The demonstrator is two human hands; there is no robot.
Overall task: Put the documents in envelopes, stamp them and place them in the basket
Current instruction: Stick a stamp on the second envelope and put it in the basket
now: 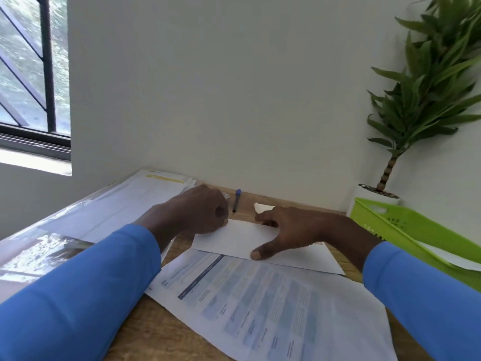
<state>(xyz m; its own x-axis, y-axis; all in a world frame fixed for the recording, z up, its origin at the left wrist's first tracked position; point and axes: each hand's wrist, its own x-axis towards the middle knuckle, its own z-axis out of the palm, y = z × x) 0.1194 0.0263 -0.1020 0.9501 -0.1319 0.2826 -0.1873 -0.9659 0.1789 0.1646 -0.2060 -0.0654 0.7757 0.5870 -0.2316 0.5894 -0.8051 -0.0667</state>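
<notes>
Spread right hand (283,230) presses envelope (234,239); left hand (205,212) grip curled at its edge, hold unclear

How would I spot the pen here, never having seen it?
Start at the white wall behind the wooden desk. Along the desk's far edge, just right of the left hand, lies a slim dark pen with a blue cap. It is the only thin stick among flat papers.
</notes>
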